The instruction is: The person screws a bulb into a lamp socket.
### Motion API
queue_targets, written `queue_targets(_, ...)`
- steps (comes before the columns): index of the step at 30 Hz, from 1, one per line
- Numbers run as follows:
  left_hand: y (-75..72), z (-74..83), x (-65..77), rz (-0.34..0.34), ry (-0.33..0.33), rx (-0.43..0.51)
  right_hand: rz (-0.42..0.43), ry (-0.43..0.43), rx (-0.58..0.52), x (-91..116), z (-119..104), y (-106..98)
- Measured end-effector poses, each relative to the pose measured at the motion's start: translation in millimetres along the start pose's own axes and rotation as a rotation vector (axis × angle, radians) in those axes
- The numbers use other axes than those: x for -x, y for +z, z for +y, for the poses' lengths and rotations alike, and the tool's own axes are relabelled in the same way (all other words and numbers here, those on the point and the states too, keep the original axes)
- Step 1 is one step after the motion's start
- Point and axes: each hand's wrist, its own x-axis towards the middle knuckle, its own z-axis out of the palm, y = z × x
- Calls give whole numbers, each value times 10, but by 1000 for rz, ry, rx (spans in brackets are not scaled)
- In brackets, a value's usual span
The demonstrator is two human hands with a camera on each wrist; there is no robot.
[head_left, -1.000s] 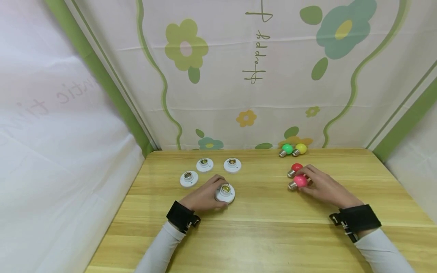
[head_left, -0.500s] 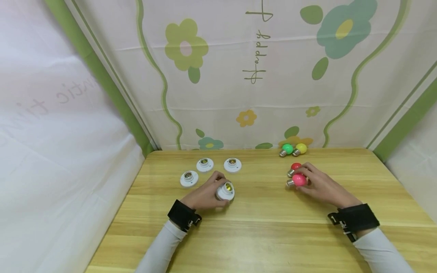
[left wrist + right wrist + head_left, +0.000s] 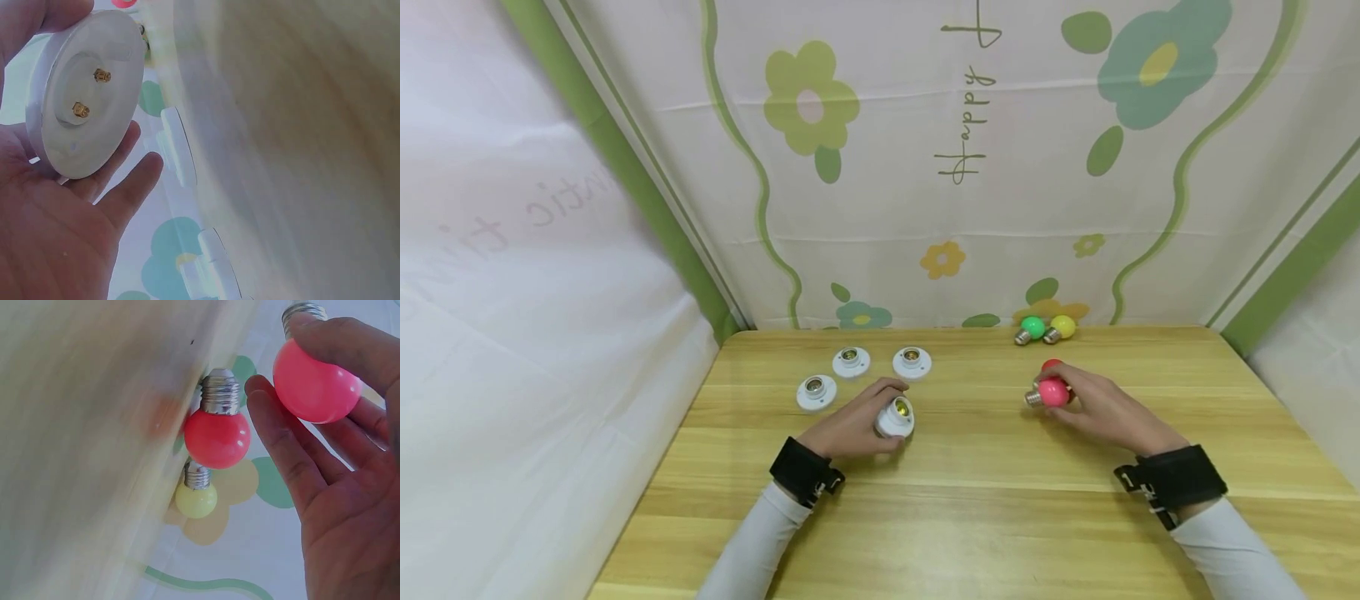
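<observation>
My left hand (image 3: 855, 423) holds a round white lamp socket (image 3: 896, 418) by its edge, tilted, off the table. In the left wrist view the underside of the lamp socket (image 3: 94, 94) shows two brass screws. On the right, my right hand (image 3: 1105, 408) pinches a pink light bulb (image 3: 1054, 392), its metal screw base pointing left. The right wrist view has the thumb against the pink bulb (image 3: 315, 384) near its base, clear of the table. Just behind it lies a red bulb (image 3: 1051, 365), partly hidden by the hand in the head view.
Three more white sockets stand on the wooden table (image 3: 970, 500): a left one (image 3: 816, 393), a back one (image 3: 851, 362) and a right one (image 3: 912, 363). A green bulb (image 3: 1033, 327) and a yellow bulb (image 3: 1063, 326) lie at the back edge, before a flowered curtain (image 3: 880, 208).
My left hand has lifted and tilted the socket from the table. The right hand has raised the pink bulb and moved it slightly left and away from me. The other sockets and bulbs stay put.
</observation>
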Motion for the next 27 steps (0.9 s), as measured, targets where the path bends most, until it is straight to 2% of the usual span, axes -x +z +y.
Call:
queue_targets(6, -9, 47, -27, 9, -29, -34, 42, -77, 44, -25, -13, 25)
queue_targets(11, -7, 58, -52, 8, -41, -25, 79, -130, 69, -54, -46, 41)
queue_targets(21, 9, 38, -105, 7, -17, 38, 88, -150, 54, -114, -116, 44)
queue_targets(27, 9, 55, -115, 20, -9, 11, 77, -153, 32, -149, -178, 39)
